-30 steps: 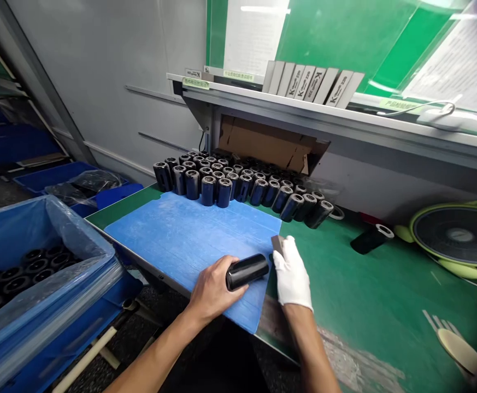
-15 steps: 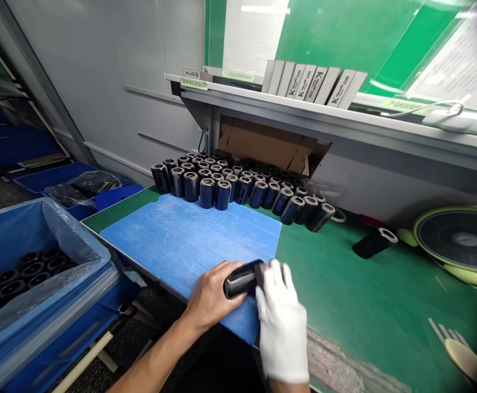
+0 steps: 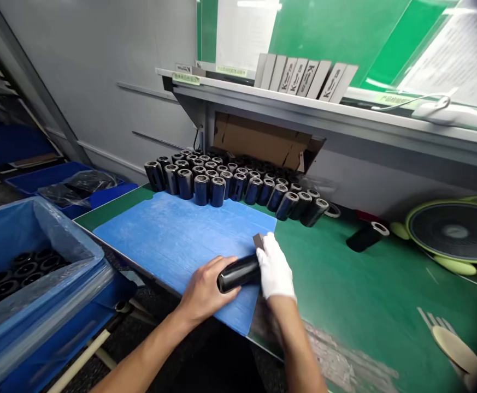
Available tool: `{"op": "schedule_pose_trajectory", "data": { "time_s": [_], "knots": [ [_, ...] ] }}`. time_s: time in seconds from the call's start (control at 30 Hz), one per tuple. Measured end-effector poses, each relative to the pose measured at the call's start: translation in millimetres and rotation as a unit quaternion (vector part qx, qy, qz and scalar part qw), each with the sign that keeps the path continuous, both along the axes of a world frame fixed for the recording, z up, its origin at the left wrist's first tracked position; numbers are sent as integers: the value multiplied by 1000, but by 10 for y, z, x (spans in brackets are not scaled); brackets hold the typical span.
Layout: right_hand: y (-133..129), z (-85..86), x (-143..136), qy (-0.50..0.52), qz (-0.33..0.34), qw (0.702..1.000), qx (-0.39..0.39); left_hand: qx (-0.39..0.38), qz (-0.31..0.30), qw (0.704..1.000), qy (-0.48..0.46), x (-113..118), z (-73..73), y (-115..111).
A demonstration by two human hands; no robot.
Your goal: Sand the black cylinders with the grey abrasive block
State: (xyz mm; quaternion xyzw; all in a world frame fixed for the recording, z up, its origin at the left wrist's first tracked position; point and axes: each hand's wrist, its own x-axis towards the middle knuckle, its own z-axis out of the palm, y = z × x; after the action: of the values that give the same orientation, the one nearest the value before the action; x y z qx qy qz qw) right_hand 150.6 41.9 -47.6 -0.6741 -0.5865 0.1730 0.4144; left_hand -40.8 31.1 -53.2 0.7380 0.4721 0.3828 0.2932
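My left hand (image 3: 205, 286), bare, is wrapped round a glossy black cylinder (image 3: 238, 273) that lies tilted above the blue mat (image 3: 172, 229). In a white glove, my right hand (image 3: 277, 267) grips a small grey sanding block (image 3: 258, 240) at the cylinder's far end. The block's upper end sticks out past the gloved fingers; the rest is hidden, so I cannot tell whether it touches the cylinder. Behind the mat stand rows of similar black cylinders (image 3: 201, 189), mostly upright, with those at the right leaning.
One black cylinder (image 3: 367, 236) lies apart at the right, near a round green-rimmed fan (image 3: 455, 232). Grey blocks marked 220 (image 3: 299, 76) line the shelf (image 3: 324, 109). A lined blue bin (image 3: 70, 245) at left holds more cylinders. A tan brush-like object (image 3: 455, 346) lies at lower right.
My gloved right hand has moved up and forward along the cylinder's end, and the grey sanding block now shows above it. My left hand keeps hold of the cylinder. The view has shifted slightly.
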Motion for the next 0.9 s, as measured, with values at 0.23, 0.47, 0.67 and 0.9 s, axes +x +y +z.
{"op": "schedule_pose_trajectory", "data": {
  "time_s": [0.23, 0.47, 0.67, 0.9],
  "knots": [
    [-237, 1, 452, 120, -116, 986, 11, -52, 43, 998, -5, -35, 24, -19],
    [-590, 103, 283, 66, -145, 987, 34, -80, 45, 994, -60, 61, 68, 41],
    [-591, 136, -373, -230, 127, 952, 155, -66, 11, 990, -127, 107, -8, 3],
    [-527, -33, -210, -306, 50, 945, 104, -49, 26, 995, -89, 100, -36, -27]
  ]
}}
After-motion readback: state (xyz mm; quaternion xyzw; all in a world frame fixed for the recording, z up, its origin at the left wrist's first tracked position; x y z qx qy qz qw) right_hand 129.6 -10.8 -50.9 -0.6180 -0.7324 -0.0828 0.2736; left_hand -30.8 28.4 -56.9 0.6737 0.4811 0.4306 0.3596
